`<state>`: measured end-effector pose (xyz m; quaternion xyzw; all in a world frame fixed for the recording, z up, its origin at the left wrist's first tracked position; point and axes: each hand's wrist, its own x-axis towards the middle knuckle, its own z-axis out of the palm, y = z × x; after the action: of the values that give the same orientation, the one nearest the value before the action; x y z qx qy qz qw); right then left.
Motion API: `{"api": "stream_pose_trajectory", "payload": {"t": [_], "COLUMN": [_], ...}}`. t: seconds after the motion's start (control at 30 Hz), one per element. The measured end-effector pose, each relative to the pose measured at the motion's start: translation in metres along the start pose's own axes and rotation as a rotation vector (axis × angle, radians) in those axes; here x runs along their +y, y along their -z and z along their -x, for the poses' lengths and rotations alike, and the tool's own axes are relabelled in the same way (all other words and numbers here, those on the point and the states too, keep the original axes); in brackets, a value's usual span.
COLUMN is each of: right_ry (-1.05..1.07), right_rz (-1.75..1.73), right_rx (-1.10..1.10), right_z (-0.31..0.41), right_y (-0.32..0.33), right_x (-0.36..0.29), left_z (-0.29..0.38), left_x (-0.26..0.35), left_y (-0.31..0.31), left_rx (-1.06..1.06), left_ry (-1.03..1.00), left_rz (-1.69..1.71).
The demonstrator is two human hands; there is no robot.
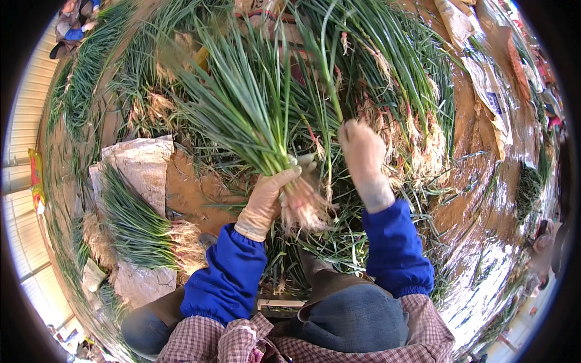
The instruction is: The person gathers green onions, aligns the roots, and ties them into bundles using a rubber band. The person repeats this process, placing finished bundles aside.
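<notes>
My left hand (pixel 272 195), in a pale glove, grips a bunch of green onions (pixel 268 131) just above its roots. The leaves fan up and to the left, and pale roots hang below the fingers. Right of the bunch, my gloved right hand (pixel 363 152) is raised with the fingers closed at the stem of a single green onion (pixel 333 90), whose leaf runs upward. A large heap of green onions (pixel 408 90) with reddish stems and pale roots lies beyond the right hand.
A pile of green onions (pixel 136 222) rests on a pale woven sheet (pixel 136 159) at the left. Loose leaves litter the wet brown floor (pixel 472 181). More onions lie at the upper left (pixel 91 77). Sacking (pixel 490 95) lies at the right. A person (pixel 75 27) is at the upper left edge.
</notes>
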<state>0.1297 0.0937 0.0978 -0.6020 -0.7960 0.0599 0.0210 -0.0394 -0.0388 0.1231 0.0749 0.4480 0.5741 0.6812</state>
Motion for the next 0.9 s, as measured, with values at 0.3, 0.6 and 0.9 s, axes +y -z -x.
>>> {"api": "stream_pose_trajectory", "payload": {"t": [0.3, 0.6, 0.9], "right_ry": [-0.18, -0.353, 0.345], "right_rz": [-1.239, -1.655, -1.051], "right_rx": [-0.793, -0.242, -0.486], "right_z": [0.063, 0.099, 0.116], "right_y": [0.006, -0.006, -0.035], "right_x": [-0.017, 0.006, 0.0], "left_z": [0.03, 0.035, 0.033], "left_x": [-0.034, -0.063, -0.059], "left_y": [0.017, 0.042, 0.045], "left_rx": [0.01, 0.165, 0.016], "left_ry": [0.234, 0.242, 0.298], "left_rz": [0.127, 0.149, 0.065]}}
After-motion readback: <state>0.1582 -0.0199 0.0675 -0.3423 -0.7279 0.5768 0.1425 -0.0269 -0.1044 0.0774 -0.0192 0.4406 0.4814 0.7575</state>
